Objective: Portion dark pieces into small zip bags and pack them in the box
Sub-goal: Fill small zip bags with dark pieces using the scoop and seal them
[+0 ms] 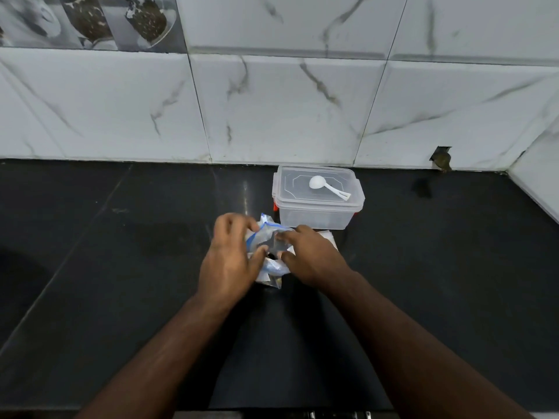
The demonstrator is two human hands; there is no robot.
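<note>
A clear zip bag [267,237] with a blue seal strip sits crumpled on the black counter [121,252] between both hands. My left hand [228,258] grips its left side, fingers curled over the top edge. My right hand [308,255] pinches its right side. Dark pieces show faintly inside near the thumbs. More small bags [328,237] lie under and behind my right hand. A clear plastic box [317,213] with its lid on stands just behind the bags, and a white scoop [328,187] lies on the lid.
A marble-tiled wall [272,110] runs along the back of the counter, and a second wall closes the right corner. A chipped hole [441,158] marks the wall's base at the right. The counter's front edge lies at the bottom.
</note>
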